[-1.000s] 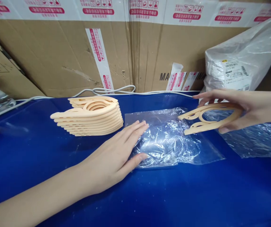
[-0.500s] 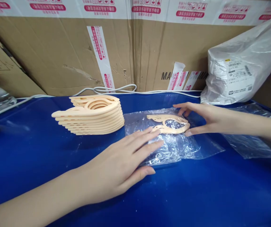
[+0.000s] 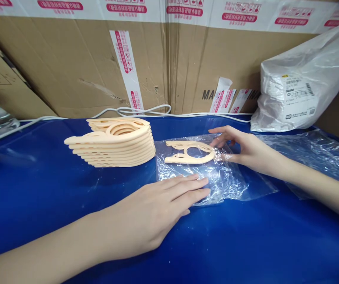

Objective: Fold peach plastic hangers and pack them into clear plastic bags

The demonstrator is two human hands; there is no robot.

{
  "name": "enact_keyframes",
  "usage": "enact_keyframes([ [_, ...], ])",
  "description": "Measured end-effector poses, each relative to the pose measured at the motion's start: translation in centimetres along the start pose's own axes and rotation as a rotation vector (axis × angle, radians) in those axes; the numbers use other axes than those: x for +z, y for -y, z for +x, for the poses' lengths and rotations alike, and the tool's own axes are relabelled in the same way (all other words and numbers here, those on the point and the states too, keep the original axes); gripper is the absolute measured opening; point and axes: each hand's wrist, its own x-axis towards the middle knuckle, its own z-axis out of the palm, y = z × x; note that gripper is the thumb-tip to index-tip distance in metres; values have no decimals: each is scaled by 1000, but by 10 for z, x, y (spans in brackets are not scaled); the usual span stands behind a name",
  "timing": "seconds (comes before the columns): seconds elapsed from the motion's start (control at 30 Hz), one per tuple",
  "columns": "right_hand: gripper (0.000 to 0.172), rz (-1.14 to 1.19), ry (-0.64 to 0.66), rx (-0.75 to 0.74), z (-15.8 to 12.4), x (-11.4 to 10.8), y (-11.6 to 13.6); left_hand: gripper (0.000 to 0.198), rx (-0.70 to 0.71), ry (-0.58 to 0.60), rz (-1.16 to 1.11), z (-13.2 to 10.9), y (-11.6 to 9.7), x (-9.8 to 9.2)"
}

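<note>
A cream plastic folding hanger point(image 3: 173, 159), folded up, lies on a clear plastic bag point(image 3: 184, 173). My right hand point(image 3: 243, 148) has its thumb and fingers around the hanger's curved right end; the exact contact is partly hidden. My left hand point(image 3: 169, 205) rests flat on the near part of the bag, fingers stretched out, holding nothing. To the left of the bag stands a neat stack of matching folding hangers point(image 3: 113, 152).
Cardboard boxes point(image 3: 77, 71) line the back of the blue table point(image 3: 231, 244). A white cable point(image 3: 193, 115) runs along their base. At the back right stands a white plastic package point(image 3: 299, 86); more clear plastic bags point(image 3: 320, 157) lie under and behind my right forearm.
My right hand has moved left, and the folding hanger has slid left over the bag with it. My left hand has shifted slightly nearer to me, off the hanger's near edge.
</note>
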Motion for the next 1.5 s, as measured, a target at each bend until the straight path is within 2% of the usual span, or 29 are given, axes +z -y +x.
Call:
enact_keyframes([
  [0.27, 51, 133, -7, 52, 8, 3, -1, 49, 9, 19, -6, 1, 0, 1],
  [0.37, 58, 151, 18, 31, 7, 4, -2, 51, 16, 13, -21, 1, 2, 1],
  [0.47, 68, 146, -16, -23, 6, 7, -1, 56, 25, 7, -28, 0, 3, 2],
  [0.53, 68, 159, -34, -86, 5, 10, 2, 57, 33, 3, -19, -1, 3, 2],
  [0.63, 64, 175, 3, -147, 6, 12, 6, 57, 41, 12, 5, -3, 4, 2],
  [0.8, 55, 136, 76, -105, 6, 12, 7, 58, 37, 34, 13, -3, 5, 3],
  [1.0, 43, 189, 83, -68, 6, 12, 7, 58, 40, 39, 9, -4, 5, 3],
  [1.5, 36, 188, 28, -114, 8, 16, -1, 61, 28, 74, -19, -2, 5, 2],
])
